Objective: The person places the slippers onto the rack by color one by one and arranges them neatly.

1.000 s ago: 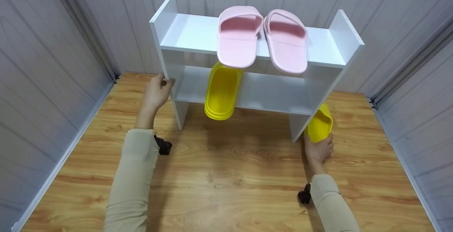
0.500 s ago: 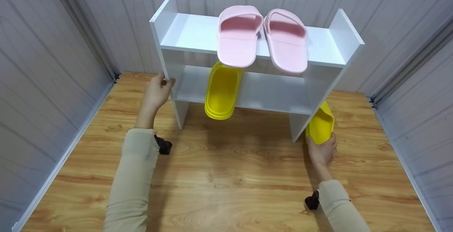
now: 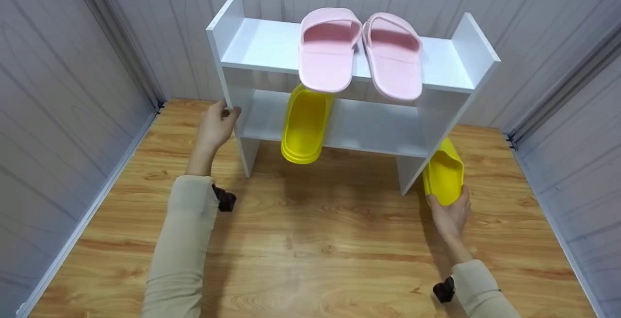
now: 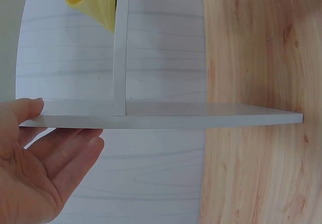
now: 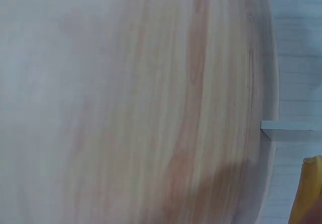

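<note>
My left hand point(image 3: 216, 127) grips the front edge of the left side panel of a white shoe rack point(image 3: 373, 126). In the left wrist view, the thumb lies on one face of that panel and the fingers on the other. To the right of the rack, my right hand point(image 3: 450, 213) holds a yellow slipper point(image 3: 445, 175) by its heel end, thumb on one side and fingers on the other. The slipper's toe is partly hidden behind the right panel. A second yellow slipper point(image 3: 303, 128) rests on the middle shelf, heel toward me, its upper part hidden under the top shelf.
Two pink slippers, a left one point(image 3: 326, 56) and a right one point(image 3: 395, 60), sit on the top shelf with heels over its front edge. Pale panelled walls point(image 3: 53, 128) stand behind and on both sides. Wood-grain floor point(image 3: 310, 240) lies in front of the rack.
My right hand has drawn the yellow slipper a little toward me and to the right, away from the rack's right panel. The left hand keeps its hold, and the rack stays put.
</note>
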### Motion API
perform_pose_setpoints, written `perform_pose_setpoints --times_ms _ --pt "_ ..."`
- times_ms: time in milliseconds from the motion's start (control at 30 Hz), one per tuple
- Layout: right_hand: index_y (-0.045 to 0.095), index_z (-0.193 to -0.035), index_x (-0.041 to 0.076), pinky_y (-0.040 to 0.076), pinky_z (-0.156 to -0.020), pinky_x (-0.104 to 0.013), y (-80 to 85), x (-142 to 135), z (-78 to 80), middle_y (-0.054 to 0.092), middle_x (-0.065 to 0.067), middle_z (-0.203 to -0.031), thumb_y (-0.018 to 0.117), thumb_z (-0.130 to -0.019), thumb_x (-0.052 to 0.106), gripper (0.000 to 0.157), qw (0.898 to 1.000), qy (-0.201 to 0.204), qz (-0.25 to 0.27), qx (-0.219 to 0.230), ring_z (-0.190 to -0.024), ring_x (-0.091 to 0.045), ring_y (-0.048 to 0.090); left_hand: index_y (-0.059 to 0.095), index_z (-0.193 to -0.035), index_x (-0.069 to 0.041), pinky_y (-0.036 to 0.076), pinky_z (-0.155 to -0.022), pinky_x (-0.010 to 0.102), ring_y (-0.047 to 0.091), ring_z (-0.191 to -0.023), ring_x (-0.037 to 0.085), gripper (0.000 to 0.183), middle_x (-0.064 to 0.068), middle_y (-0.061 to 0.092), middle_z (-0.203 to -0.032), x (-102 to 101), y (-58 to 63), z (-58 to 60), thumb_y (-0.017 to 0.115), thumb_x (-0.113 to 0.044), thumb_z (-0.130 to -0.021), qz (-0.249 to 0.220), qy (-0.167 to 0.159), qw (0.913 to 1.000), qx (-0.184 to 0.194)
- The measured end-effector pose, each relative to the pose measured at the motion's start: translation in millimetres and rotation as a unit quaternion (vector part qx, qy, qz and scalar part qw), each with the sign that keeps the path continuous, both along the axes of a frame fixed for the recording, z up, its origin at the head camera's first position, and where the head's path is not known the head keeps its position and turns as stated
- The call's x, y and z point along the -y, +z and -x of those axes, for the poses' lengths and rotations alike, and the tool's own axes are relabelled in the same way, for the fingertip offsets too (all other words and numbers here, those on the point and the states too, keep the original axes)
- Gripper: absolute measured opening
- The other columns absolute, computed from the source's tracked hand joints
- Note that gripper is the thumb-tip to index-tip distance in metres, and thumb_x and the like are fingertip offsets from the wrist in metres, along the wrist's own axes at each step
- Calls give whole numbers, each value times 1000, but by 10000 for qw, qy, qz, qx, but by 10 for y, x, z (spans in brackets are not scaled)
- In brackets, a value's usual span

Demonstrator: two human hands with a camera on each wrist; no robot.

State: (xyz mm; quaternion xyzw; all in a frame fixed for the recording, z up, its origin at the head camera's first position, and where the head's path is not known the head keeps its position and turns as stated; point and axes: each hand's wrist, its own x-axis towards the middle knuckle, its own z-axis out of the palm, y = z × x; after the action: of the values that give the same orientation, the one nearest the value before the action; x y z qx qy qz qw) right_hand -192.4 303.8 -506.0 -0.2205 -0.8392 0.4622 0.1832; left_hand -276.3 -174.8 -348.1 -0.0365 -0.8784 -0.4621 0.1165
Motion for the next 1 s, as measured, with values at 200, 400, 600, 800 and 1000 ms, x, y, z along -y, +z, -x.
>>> perform_pose_setpoints --times_ms 200,400,600,800,1000 --pt "9 -139 0 21 -95 -47 21 0 -139 25 -25 -130 63 -78 18 83 9999 98 -7 -98 -116 -36 26 49 -116 10 44 -82 43 51 -104 35 36 26 51 -114 -3 5 0 46 -16 -90 53 -2 10000 35" --pt "9 -138 -1 20 -96 -48 78 -58 -259 23 -26 -133 62 -78 17 82 9997 247 -43 -41 -116 -38 25 49 -116 9 44 -82 42 50 -104 35 36 27 50 -115 -6 9 6 46 -16 -90 10 -18 10000 45" --pt "7 -138 -1 21 -95 -49 169 -138 -375 21 -26 -133 61 -79 18 82 9994 318 -80 139 -116 -38 24 50 -116 8 44 -83 41 51 -104 34 35 26 51 -114 -8 10 4 46 -15 -90 47 17 10000 6" --pt "11 -138 -1 23 -92 -49 227 -236 -480 25 -26 -132 62 -77 17 82 9991 303 -249 128 -115 -38 28 50 -114 8 42 -85 42 49 -106 33 34 25 50 -116 -7 9 3 45 -16 -91 46 -63 9999 135" --pt "11 -138 -2 25 -89 -49 270 -303 -566 28 -27 -129 62 -77 14 81 9985 359 -387 173 -111 -37 30 49 -116 9 42 -84 43 48 -107 34 35 25 49 -117 -1 19 -7 45 -15 -91 36 -69 9999 137"
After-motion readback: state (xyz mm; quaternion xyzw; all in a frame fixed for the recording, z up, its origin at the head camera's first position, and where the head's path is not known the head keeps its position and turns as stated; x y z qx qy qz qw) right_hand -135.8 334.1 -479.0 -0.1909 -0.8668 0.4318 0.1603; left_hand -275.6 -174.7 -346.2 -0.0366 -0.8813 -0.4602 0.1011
